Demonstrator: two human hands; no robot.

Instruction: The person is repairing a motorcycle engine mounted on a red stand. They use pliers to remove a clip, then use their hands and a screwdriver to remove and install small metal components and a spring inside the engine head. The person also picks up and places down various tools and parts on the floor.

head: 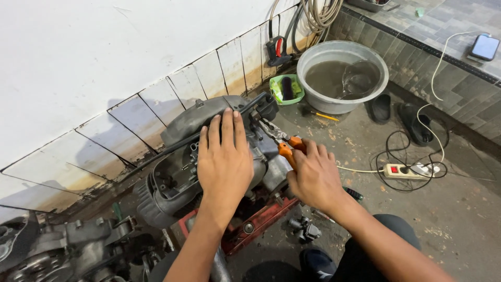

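A grey engine block (177,183) rests on a red stand (261,219) on the concrete floor, against a tiled wall. My left hand (223,156) lies flat on top of the engine, fingers spread, beside a black hose (209,130) running across it. My right hand (313,177) grips orange-handled pliers (288,149), whose metal jaws reach into the engine's upper right side near a black fitting (266,107).
A grey basin of murky water (342,78) stands at the back, with a green dish (287,90) beside it. A white power strip (409,170) with cables, black sandals (412,122), a phone (485,47) on the ledge, and another engine part (57,250) lie around.
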